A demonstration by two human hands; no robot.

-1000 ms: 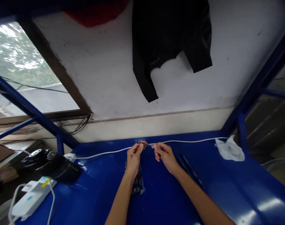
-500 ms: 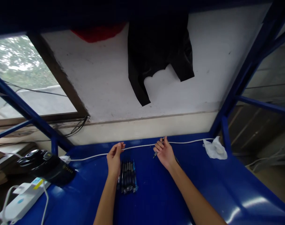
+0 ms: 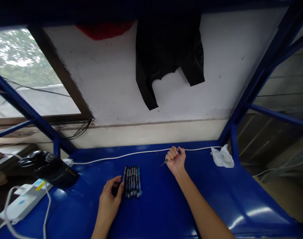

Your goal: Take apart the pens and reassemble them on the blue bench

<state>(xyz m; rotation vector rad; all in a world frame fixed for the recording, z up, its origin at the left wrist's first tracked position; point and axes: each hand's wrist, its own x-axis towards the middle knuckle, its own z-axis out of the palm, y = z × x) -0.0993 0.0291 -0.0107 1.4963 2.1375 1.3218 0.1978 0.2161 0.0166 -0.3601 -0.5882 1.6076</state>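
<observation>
A row of pens [image 3: 132, 182] lies side by side on the blue tabletop [image 3: 156, 212], most of them dark with grey grips and a bright blue one at the right edge. Beside the row's left side is my left hand [image 3: 110, 194], its thumb and fingers curved with a gap between them. Its fingertips touch or nearly touch the leftmost pen. Further right, my right hand [image 3: 175, 160] is closed around a single pen [image 3: 164, 162]. That pen's pointed tip sticks out lower left, and its other end shows near the thumb.
A white cable [image 3: 104, 159] runs along the back of the tabletop. At left lie a black bottle [image 3: 51, 169] and a white power strip [image 3: 23, 200] with cords. Crumpled white tissue [image 3: 223, 156] sits at the right. Blue frame posts [image 3: 233, 142] flank the table; a black garment [image 3: 168, 49] hangs above.
My left hand has come down and left from near the cable to the row's left side. My right hand keeps the pen at about the same spot. The view has shifted slightly.
</observation>
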